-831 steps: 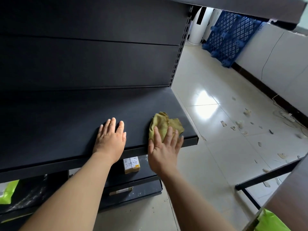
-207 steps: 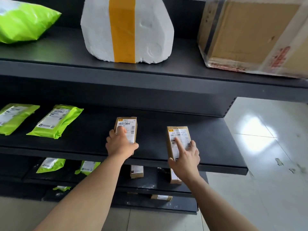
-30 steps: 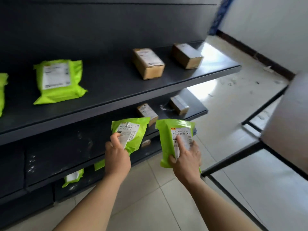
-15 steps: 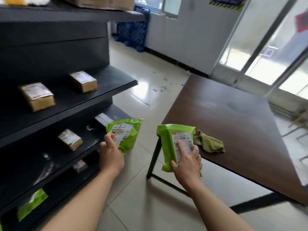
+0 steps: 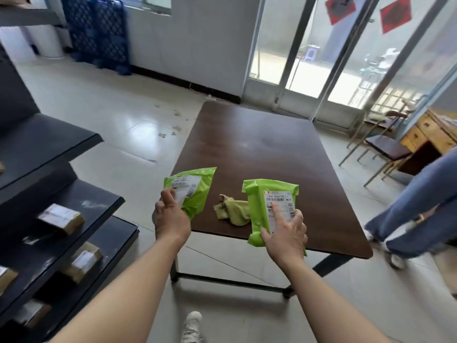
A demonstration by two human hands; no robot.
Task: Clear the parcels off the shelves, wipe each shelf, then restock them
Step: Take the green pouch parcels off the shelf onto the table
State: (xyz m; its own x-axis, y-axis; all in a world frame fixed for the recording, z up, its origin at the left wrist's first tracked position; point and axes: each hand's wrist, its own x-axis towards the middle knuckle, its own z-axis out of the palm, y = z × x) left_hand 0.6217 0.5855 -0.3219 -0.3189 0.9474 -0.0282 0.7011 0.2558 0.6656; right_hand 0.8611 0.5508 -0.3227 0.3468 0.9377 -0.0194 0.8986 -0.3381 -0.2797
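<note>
Left hand (image 5: pixel 170 219) grips one lime-green plastic mailer (image 5: pixel 199 185), right hand (image 5: pixel 285 233) a second mailer (image 5: pixel 257 204). Lay both flat on the dark wooden table (image 5: pixel 259 144) (clear of the crumpled olive cloth (image 5: pixel 233 211)).

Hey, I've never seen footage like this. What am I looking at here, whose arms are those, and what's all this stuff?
There is no machine here. A person wears a wide-angle camera on the head, so the single picture looks forward and down along their own bare arms. The left hand grips a first green parcel, the right hand a second green parcel, both labelled, held near the front edge of a brown table. A crumpled yellowish cloth lies on the table between them. On the left stand dark shelves carrying small brown boxes. On the right are the legs of another person.
</note>
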